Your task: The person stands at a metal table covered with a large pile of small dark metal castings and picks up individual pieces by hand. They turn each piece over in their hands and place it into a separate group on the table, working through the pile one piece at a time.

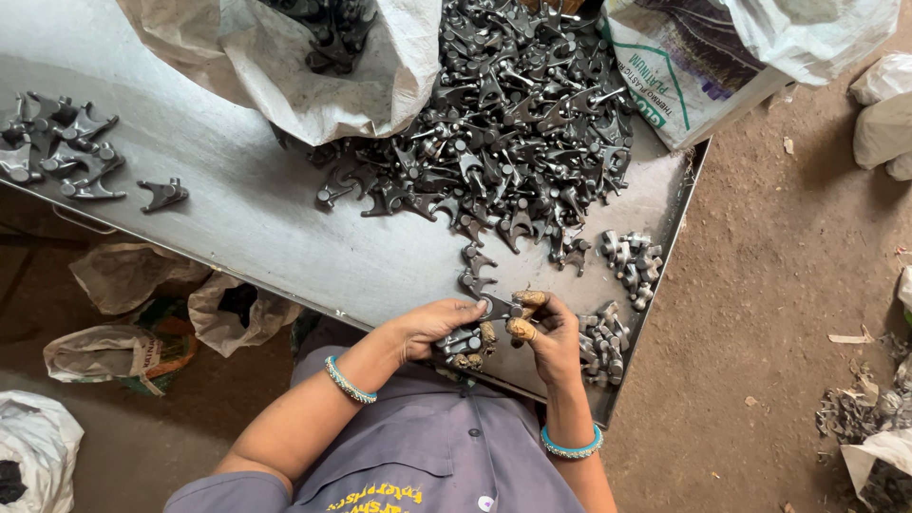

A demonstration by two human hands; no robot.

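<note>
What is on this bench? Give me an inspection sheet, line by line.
Surface: grey metal table, scuffed, on a dirt floor.
Job's things: dark forked metal part held between both hands; a few more gripped in the left hand.
Clutter: big heap of like parts; small group at far left; lighter small pieces by the right edge.
Hands: left hand closed on parts; right hand pinching the part, fingertips wrapped.
Cables: nothing seen.
Surroundings: white woven sacks on the table, bags below.

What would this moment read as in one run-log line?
left hand: holds dark metal parts | right hand: fingers pinch one small metal part | big parts pile on metal table | white sack open
</note>
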